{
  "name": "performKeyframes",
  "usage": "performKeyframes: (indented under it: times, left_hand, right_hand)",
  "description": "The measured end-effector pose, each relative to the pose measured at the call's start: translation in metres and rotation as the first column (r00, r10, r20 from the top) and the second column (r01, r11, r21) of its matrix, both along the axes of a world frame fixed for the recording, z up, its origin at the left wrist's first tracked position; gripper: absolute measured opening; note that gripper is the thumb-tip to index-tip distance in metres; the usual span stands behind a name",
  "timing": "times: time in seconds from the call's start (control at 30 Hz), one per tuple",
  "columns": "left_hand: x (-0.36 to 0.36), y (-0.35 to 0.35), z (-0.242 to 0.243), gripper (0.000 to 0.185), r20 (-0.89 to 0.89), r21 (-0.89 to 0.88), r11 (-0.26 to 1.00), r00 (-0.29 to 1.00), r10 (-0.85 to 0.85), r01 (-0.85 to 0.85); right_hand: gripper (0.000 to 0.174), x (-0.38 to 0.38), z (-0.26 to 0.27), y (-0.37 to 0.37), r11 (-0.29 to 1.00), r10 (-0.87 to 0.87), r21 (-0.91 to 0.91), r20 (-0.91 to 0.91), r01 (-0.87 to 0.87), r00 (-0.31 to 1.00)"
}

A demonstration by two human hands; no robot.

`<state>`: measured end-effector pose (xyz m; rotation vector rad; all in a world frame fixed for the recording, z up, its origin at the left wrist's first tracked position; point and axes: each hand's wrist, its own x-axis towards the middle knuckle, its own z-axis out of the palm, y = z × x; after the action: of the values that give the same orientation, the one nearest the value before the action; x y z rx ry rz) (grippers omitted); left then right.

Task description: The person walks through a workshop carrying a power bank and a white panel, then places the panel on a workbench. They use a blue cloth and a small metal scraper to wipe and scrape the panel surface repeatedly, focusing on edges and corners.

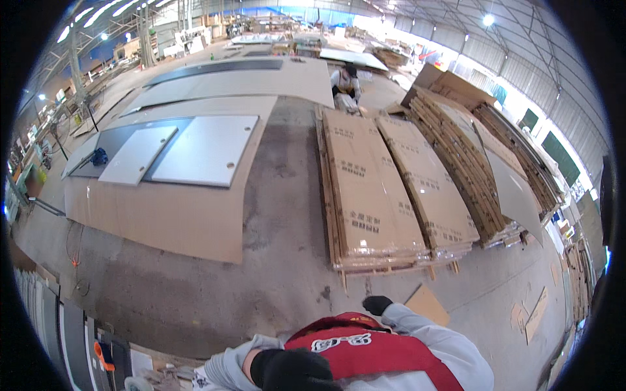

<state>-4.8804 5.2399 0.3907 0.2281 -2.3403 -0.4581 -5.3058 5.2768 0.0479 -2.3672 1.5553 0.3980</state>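
A black glove covers my left hand (291, 370), which is held close to my chest at the bottom, in front of my red apron (352, 349). Whether it holds anything cannot be made out. My right hand (377, 305), also in a black glove, reaches out past the apron over the concrete floor (274, 288). No object shows in it, and its fingers are too dark to tell apart. Nearest to it lies a flat piece of cardboard (428, 305). Beyond stand wrapped cardboard packages (374, 195) stacked on wooden supports.
Silvery panels (208, 151) lie on a large cardboard sheet (161, 210) at left. Another person (346, 83) crouches behind the packages. More stacked packages (450, 156) stand at right. Upright panels (73, 337) and an orange-and-black tool (103, 356) are at lower left.
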Motion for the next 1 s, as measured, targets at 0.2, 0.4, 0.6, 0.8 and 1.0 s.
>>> performKeyframes:
  times: [0.2, 0.4, 0.6, 0.8, 1.0]
  left_hand:
    - [0.083, -0.023, 0.008, 0.032, -0.051, -0.001, 0.999, 0.998, 0.047, -0.047]
    - [0.159, -0.021, 0.015, 0.036, -0.12, -0.03, 0.974, 0.968, 0.221, -0.226]
    - [0.181, -0.066, 0.009, 0.017, -0.143, 0.237, 0.723, 0.713, 0.687, -0.649]
    - [0.25, -0.123, -0.031, 0.022, 0.08, 0.309, 0.306, 0.345, 0.935, -0.901]
    - [0.325, -0.186, -0.075, 0.021, 0.084, 0.385, 0.001, 0.036, 0.996, -0.923]
  right_hand:
    - [0.027, 0.013, 0.007, -0.074, 0.943, -0.242, 0.243, 0.033, 0.227, 0.97]
    - [0.02, 0.145, 0.006, -0.244, 0.954, -0.236, 0.268, 0.399, 0.134, 0.886]
    - [0.025, 0.298, 0.039, -0.323, 0.936, 0.145, 0.195, 0.542, -0.292, 0.828]
    - [0.063, 0.451, 0.009, -0.405, 0.901, 0.126, 0.371, 0.267, -0.223, 0.955]
    - [0.072, 0.472, -0.116, -0.521, 0.937, -0.099, 0.342, 0.076, 0.067, 0.992]
